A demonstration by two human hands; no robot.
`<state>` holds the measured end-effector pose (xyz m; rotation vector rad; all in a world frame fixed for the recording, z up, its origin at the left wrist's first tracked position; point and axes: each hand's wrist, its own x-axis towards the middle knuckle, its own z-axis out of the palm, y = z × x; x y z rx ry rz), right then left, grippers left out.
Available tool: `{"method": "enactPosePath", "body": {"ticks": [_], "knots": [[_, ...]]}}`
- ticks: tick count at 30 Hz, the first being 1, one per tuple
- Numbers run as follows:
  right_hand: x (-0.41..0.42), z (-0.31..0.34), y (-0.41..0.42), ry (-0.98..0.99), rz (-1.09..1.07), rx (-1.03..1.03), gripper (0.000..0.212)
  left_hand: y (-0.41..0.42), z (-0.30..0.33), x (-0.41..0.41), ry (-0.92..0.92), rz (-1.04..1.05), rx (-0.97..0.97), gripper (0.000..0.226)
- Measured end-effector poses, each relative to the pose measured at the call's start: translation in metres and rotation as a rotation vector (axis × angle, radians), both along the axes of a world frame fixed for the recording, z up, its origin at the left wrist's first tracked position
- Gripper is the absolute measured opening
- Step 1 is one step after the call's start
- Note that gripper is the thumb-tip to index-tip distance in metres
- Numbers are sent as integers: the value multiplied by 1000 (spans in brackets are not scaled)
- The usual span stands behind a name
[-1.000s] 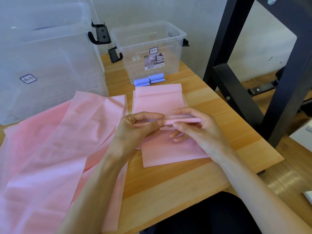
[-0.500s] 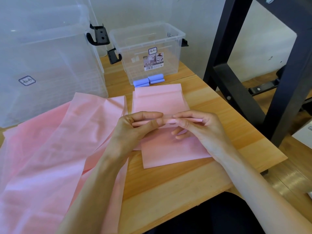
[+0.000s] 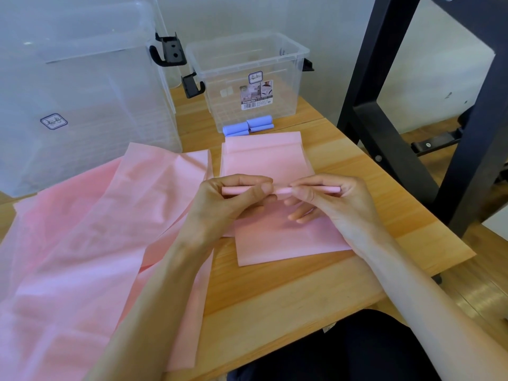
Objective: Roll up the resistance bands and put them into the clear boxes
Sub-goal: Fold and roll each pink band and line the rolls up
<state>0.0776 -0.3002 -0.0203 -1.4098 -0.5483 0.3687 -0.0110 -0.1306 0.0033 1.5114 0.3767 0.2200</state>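
An indoor work or packing station in a plain room, rather than a kitchen or shop. A light wooden table [image 3: 288,292] stands against a bare pale wall [image 3: 275,15], beside a black metal frame [image 3: 384,125] on wood-look flooring [image 3: 478,292]. Clear plastic storage boxes [image 3: 247,86], one with its retail barcode label [image 3: 257,96], stand on the table.

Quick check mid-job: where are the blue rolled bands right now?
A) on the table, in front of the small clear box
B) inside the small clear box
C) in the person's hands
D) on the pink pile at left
A: the blue rolled bands lie on the table just in front of the small clear box, outside its wall.
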Motion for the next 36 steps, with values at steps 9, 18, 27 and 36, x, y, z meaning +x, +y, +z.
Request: {"method": "enactPosePath", "body": {"ticks": [9,18,27,36], "knots": [[0,0,1,38,-43,40,14,0,-5,2,8,6,38,18],[1,3,-2,32,31,-13,19,1,0,0,-16,1,18,23],[8,14,8,41,61,-128,13,7,0,-1,-7,43,13,15],[4,7,8,21,31,-48,21,6,2,-1,-22,14,-19,20]]}}
